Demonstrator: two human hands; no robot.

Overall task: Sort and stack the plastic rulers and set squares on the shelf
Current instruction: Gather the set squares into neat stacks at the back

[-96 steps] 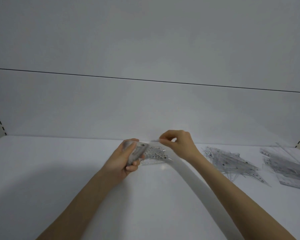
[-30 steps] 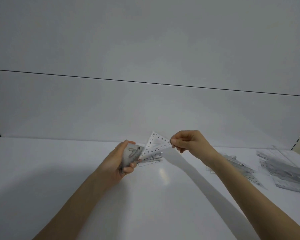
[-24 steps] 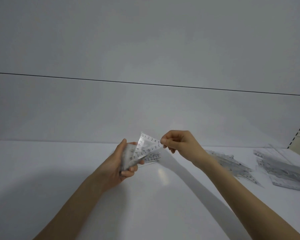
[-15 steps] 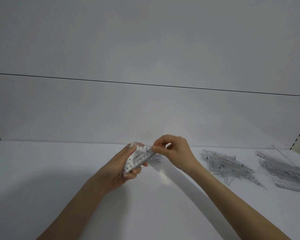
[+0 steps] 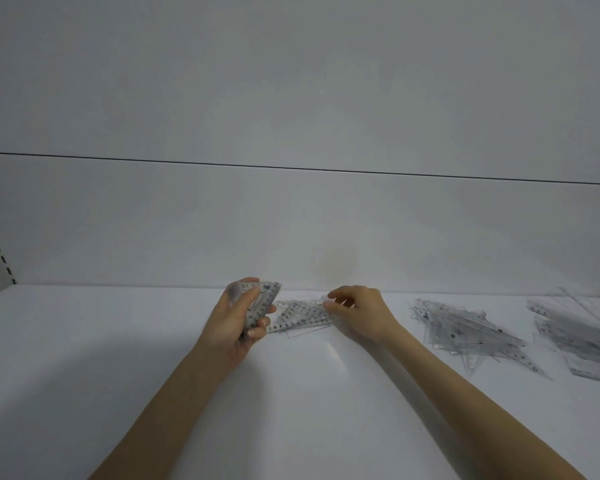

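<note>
Our left hand (image 5: 238, 323) grips a small stack of set squares (image 5: 258, 304) near the middle of the shelf (image 5: 118, 358) back edge. Our right hand (image 5: 361, 315) touches the loose set squares (image 5: 300, 318) lying flat beside it; we can't tell if it pinches them. A second pile (image 5: 465, 329) and the rulers (image 5: 579, 336) sit toward the right edge.

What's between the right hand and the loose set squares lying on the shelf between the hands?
Nothing visible. The right hand has its fingers at the right edge of the loose set squares; the left hand holds its stack off to their left.
</note>
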